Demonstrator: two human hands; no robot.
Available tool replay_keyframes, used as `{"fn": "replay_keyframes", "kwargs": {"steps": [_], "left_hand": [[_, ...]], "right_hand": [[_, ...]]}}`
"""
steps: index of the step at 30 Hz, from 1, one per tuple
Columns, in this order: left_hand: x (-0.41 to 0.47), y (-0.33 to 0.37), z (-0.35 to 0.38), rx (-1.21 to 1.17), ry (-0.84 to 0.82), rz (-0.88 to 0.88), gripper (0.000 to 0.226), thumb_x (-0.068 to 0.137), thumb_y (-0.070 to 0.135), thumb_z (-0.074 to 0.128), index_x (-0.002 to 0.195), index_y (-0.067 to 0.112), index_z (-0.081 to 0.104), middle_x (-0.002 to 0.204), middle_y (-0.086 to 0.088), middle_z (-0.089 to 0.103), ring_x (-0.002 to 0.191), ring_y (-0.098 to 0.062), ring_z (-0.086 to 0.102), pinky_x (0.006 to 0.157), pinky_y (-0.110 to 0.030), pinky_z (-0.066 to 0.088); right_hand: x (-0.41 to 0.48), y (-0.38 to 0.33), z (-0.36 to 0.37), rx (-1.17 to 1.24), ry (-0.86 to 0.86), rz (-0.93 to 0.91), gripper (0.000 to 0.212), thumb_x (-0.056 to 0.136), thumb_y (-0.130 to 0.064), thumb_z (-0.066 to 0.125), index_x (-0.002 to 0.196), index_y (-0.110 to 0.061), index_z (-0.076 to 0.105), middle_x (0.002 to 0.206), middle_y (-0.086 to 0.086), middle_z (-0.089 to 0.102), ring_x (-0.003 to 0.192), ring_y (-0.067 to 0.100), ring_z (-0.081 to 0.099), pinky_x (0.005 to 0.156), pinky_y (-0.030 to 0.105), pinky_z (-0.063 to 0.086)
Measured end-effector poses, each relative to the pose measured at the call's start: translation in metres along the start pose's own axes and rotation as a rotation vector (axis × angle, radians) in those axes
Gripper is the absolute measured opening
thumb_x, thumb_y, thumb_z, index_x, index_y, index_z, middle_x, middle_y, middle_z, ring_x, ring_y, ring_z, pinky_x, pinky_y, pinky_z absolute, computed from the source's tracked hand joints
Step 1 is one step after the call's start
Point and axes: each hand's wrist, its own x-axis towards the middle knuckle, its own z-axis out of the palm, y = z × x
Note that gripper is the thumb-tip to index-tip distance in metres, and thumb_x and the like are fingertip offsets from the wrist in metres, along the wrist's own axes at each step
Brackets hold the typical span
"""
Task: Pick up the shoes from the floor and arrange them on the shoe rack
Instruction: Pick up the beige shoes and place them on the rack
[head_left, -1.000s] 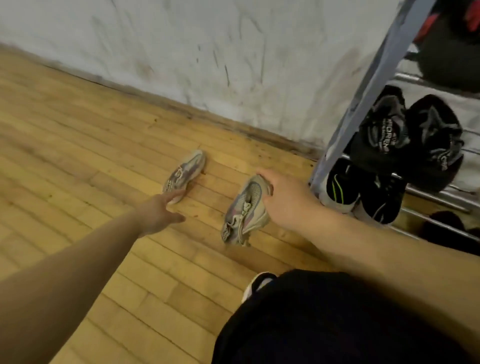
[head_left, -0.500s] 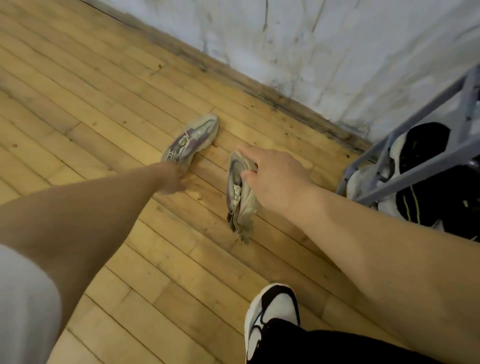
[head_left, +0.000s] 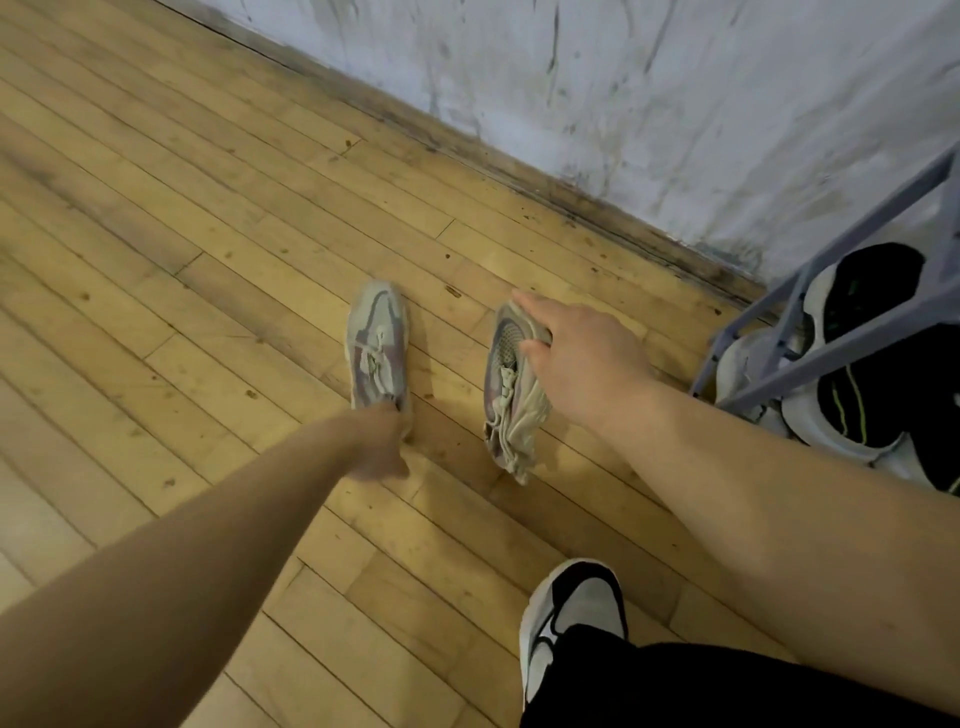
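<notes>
Two worn beige-and-mauve sneakers are on the wooden floor. The left sneaker (head_left: 376, 345) lies flat with its toe toward the wall. My left hand (head_left: 382, 441) is at its heel, fingers curled onto the heel collar and partly hidden. The right sneaker (head_left: 511, 400) is tipped on its side. My right hand (head_left: 582, 358) grips its upper, thumb over the laces and forefinger stretched along the toe. The grey metal shoe rack (head_left: 831, 338) stands at the right edge, a short reach from my right hand.
Black-and-white sneakers with green stripes (head_left: 857, 395) fill the rack's lower level. A scuffed white wall (head_left: 623, 104) meets the floor behind the shoes. My own foot in a black-and-white shoe (head_left: 571, 618) stands on the floor near the bottom.
My left hand has reached forward from beside the left sneaker onto its heel. My right hand has closed round the right sneaker and tipped it on its side.
</notes>
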Motion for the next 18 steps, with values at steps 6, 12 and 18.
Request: {"fn": "replay_keyframes", "kwargs": {"steps": [6,12,18], "left_hand": [[-0.047,0.023,0.054,-0.402,0.410,-0.183,0.053,0.091,0.051,0.063,0.140,0.035,0.050,0.137,-0.006,0.052,0.118,-0.031,0.055,0.092,-0.045,0.054],[-0.010,0.037,0.088,-0.624,0.287,-0.380,0.099,0.087,0.064,0.063,0.158,0.051,-0.005,0.167,-0.005,-0.009,0.142,-0.044,0.026,0.108,-0.054,0.042],[-0.019,0.045,0.100,-0.801,0.481,-0.306,0.083,0.089,0.046,0.060,0.159,0.047,0.014,0.161,0.000,0.010,0.138,-0.038,0.035,0.109,-0.050,0.041]], "right_hand": [[0.004,0.000,0.008,0.067,0.050,0.018,0.053,0.105,-0.037,0.055,0.155,-0.042,0.039,0.146,-0.008,0.060,0.130,0.022,0.058,0.104,0.037,0.049],[-0.013,-0.006,0.016,0.027,0.113,-0.036,0.055,0.104,-0.042,0.054,0.155,-0.043,0.035,0.115,-0.003,0.071,0.104,0.024,0.065,0.089,0.043,0.056],[-0.046,0.026,-0.013,-0.024,0.105,-0.065,0.056,0.104,-0.038,0.055,0.156,-0.047,0.035,0.106,-0.001,0.072,0.095,0.024,0.066,0.080,0.038,0.056]]}}
